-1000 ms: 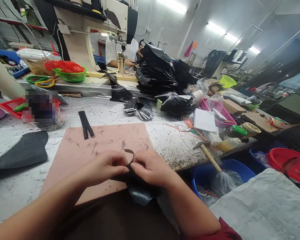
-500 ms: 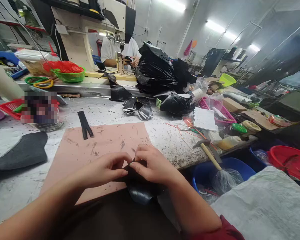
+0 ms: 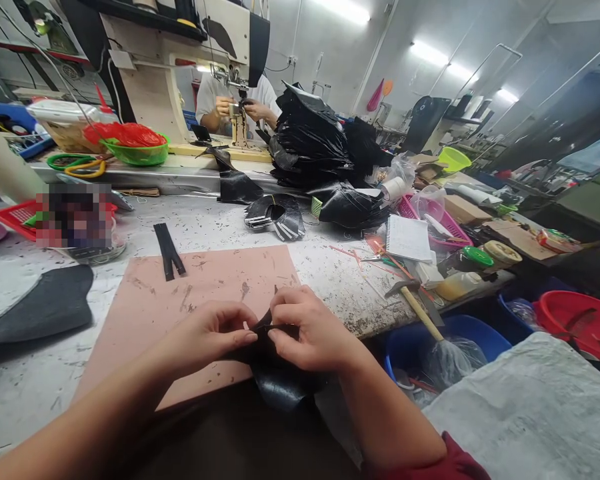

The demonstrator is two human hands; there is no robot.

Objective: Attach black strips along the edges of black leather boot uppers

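A black leather piece (image 3: pixel 281 387) hangs from my two hands over the near edge of a pink sheet (image 3: pixel 220 280). My left hand (image 3: pixel 225 330) pinches its upper edge between thumb and fingers. Close beside it, my right hand (image 3: pixel 305 330) grips the same edge, thumb towards me. The fold between the fingertips is partly hidden. Lying over the sheet's far left corner is a black zipper strip (image 3: pixel 169 250) with its end split in two. Further left lies a dark cut leather piece (image 3: pixel 45 303).
Behind the table a co-worker's hands (image 3: pixel 237 110) are at a sewing machine (image 3: pixel 153 100). A stack of black leather pieces (image 3: pixel 310 133) stands beside it. To the right are a notebook (image 3: pixel 409 238), a hammer (image 3: pixel 420 310) and a blue bin (image 3: pixel 473 330).
My fingertips have moved slightly apart along the leather edge, showing more of the fold between them. Behind, the co-worker's hands have risen and spread to both sides of the machine's needle area.
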